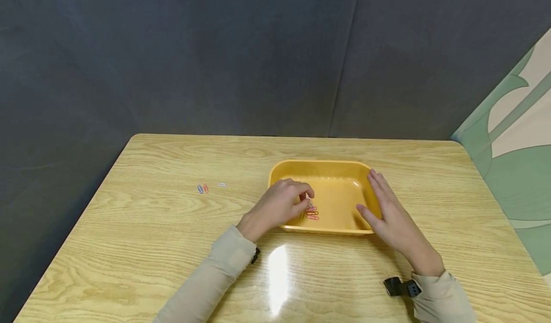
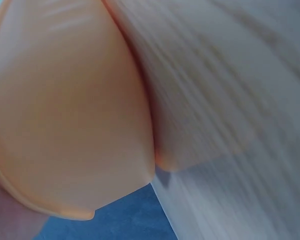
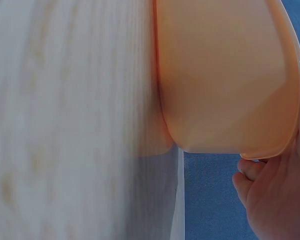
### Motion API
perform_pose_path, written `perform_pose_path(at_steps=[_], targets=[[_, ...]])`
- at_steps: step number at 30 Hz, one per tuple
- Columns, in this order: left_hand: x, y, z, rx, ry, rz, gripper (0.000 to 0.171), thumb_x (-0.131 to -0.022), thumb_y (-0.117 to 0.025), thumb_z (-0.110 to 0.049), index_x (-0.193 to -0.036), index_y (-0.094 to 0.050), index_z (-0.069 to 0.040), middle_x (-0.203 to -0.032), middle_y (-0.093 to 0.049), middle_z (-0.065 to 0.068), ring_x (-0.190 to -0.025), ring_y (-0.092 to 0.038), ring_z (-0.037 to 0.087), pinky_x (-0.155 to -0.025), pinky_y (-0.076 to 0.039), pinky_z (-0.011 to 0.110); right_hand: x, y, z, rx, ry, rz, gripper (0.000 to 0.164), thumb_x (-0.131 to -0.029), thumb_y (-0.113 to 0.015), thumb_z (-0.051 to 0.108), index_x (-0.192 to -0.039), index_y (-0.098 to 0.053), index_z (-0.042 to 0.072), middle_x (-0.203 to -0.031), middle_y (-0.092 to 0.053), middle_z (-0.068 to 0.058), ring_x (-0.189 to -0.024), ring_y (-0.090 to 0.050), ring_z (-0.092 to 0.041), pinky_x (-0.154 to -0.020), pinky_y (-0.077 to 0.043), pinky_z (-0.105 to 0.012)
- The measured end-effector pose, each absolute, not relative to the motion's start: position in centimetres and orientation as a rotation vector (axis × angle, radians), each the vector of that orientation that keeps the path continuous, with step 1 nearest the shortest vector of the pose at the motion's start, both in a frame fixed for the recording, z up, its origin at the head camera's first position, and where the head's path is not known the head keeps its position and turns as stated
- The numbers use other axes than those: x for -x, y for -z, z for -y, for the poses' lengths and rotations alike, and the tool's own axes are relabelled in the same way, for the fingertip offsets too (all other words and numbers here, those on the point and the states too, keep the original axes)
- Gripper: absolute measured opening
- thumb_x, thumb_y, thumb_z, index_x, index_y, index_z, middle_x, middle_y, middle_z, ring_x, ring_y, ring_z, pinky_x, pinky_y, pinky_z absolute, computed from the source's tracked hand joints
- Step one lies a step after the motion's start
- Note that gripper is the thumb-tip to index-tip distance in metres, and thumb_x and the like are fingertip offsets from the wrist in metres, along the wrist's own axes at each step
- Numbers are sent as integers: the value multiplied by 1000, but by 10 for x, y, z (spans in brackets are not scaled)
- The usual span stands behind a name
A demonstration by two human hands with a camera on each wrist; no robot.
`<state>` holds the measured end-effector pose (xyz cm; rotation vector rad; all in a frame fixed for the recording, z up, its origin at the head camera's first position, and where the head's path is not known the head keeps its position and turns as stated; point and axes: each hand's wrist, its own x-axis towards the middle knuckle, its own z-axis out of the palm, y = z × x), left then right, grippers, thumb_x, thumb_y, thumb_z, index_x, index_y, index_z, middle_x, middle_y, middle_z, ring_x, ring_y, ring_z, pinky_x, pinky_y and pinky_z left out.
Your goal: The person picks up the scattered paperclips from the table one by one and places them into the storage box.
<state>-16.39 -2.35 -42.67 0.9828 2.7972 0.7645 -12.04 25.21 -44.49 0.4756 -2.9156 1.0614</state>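
Note:
A yellow tray (image 1: 336, 230) stands on the table. My left hand (image 1: 277, 206) reaches over its left side with curled fingers. The thumb and index fingertips are close to several paper clips (image 1: 312, 214), pink, red and dark, lying inside; whether a clip is pinched between them cannot be made out. My right hand (image 1: 393, 220) lies along the tray's right rim, fingers straight and thumb spread over the inside. The left wrist view shows the outer wall of the tray (image 2: 75, 110). In the right wrist view, my right hand (image 3: 282, 197) is against the tray's rim.
Left of the tray, a blue paper clip (image 1: 200, 189), a red paper clip (image 1: 205, 188) and a white paper clip (image 1: 222, 184) lie on the wood-grain table (image 1: 163, 237). A dark partition (image 1: 241, 60) rises behind the table, with a green-patterned panel (image 1: 521, 170) at the right.

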Motion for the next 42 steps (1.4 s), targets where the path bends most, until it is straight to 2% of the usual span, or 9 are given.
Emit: perform_pose_path(at_steps=[7,12,15,25,34,42], targets=[[162,422,30,-970,-773,-2821,13,-94,-67,-17,-105,-72,-15,-91,-71,-6,-86,-61,13,-86,-49,30,120,445,-252,-469,-1061,2913,79,-100,-58,27,-159,-12,4,-166,-10,-20,-153,-7,-40,-121,-11,-60],[162,417,39,-979,-792,-2876,14,-93,-68,-14,-105,-73,-14,-96,-73,-5,-94,-64,16,-93,-48,36,119,444,-252,-469,-1056,2914,79,-100,-58,29,-159,-11,4,-166,-10,-20,-153,-7,-40,-122,-11,-59],[164,414,44,-973,-807,-2909,14,-92,-69,-13,-105,-73,-14,-99,-74,-4,-98,-64,17,-92,-47,38,119,444,-252,-471,-1045,2915,79,-100,-58,29,-159,-12,4,-166,-10,-20,-153,-8,-40,-122,-11,-58],[169,411,59,-911,-819,-2932,15,-91,-69,-12,-106,-72,-13,-102,-73,-2,-95,-62,20,-91,-48,37,119,444,-253,-473,-1057,2912,79,-100,-58,27,-159,-12,3,-166,-10,-20,-153,-7,-40,-122,-11,-59],[174,406,83,-856,-884,-2965,14,-93,-68,-12,-107,-72,-11,-105,-72,-2,-90,-58,19,-77,-48,31,120,445,-252,-485,-1049,2902,79,-100,-59,28,-158,-13,3,-166,-12,-20,-153,-8,-40,-123,-11,-56],[177,404,98,-796,-896,-2960,16,-95,-66,-15,-109,-72,-12,-109,-71,0,-97,-59,18,-80,-50,33,120,445,-252,-477,-1046,2909,78,-100,-58,27,-158,-13,3,-165,-12,-20,-153,-8,-39,-123,-11,-56]])
